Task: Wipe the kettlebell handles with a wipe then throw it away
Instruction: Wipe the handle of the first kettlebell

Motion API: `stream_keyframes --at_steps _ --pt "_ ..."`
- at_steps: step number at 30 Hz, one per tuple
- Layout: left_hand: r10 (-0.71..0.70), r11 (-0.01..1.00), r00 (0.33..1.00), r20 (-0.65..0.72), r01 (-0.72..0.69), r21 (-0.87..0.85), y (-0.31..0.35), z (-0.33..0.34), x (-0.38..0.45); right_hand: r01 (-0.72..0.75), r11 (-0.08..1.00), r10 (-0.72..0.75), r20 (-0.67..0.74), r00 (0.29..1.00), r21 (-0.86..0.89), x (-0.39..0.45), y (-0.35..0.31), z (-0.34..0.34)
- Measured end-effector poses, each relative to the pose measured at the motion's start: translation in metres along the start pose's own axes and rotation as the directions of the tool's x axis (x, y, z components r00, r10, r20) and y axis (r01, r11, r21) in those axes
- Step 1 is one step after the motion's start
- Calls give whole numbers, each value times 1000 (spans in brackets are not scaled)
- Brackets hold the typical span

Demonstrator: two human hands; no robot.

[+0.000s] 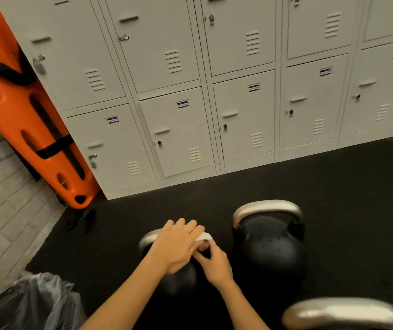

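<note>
Three kettlebells on the black floor. I see my left hand (176,246) lying over the left kettlebell (179,279) handle, fingers flat on a white wipe (204,236). R hand (214,265) pinches the wipe's edge w/ thumb + finger. Middle kettlebell (269,244) sits just beside. Bin w/ plastic bag (31,303) at bottom left.

Two kettlebells side by side on floor: left kettlebell (176,279), right kettlebell (270,244); lockers (181,91) behind, bin (31,303) left.
</note>
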State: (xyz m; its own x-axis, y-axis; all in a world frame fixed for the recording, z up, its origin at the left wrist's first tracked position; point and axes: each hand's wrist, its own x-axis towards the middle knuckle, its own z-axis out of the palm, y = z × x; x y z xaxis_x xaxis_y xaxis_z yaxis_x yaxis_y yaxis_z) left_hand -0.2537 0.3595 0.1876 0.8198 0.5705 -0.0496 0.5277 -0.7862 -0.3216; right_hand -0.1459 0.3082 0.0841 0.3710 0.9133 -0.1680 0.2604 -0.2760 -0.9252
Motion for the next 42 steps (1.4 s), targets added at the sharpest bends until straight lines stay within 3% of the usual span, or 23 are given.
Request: stream_keyframes --at_steps 4,8,11,15,17,21,25,30,33,35,39,42 --pt "31 998 999 -30 -30 59 15 5 -1 16 998 -17 -9 1000 -60 0 1 -1" --pt "97 983 994 49 -104 150 34 8 13 -43 995 42 -11 999 -94 3 7 -1" --pt "85 993 996 -21 -83 87 16 7 7 31 998 -31 7 1000 -59 7 9 -2" --pt "-34 994 996 -88 24 -111 -9 9 -8 95 995 -94 -4 996 13 7 8 0" --pt "-20 998 993 -114 13 -56 -3 10 -7 92 996 -92 -9 996 9 5 6 0" --pt "49 994 998 -39 -45 95 20 13 10 41 999 -41 -18 999 10 4 7 -4" --pt "73 990 995 -72 -63 124 13 12 9 60 998 -60 8 998 32 0 6 -4" --pt "-41 998 982 -183 34 -44 -21 22 -14 142 990 -141 -14 990 17 -3 6 2" --pt "-89 992 963 -256 62 -110 -24 30 -20 206 978 -207 -121 971 -22 -7 6 6" --pt "-43 992 963 -266 10 -122 -13 29 -17 254 966 -256 -199 946 -37 -14 2 8" --pt "174 985 949 -263 -163 65 11 22 -6 296 947 -317 -237 918 -122 -17 4 11" --pt "118 993 954 -274 -117 20 -3 23 -11 301 938 -333 -208 920 -169 -16 4 7"
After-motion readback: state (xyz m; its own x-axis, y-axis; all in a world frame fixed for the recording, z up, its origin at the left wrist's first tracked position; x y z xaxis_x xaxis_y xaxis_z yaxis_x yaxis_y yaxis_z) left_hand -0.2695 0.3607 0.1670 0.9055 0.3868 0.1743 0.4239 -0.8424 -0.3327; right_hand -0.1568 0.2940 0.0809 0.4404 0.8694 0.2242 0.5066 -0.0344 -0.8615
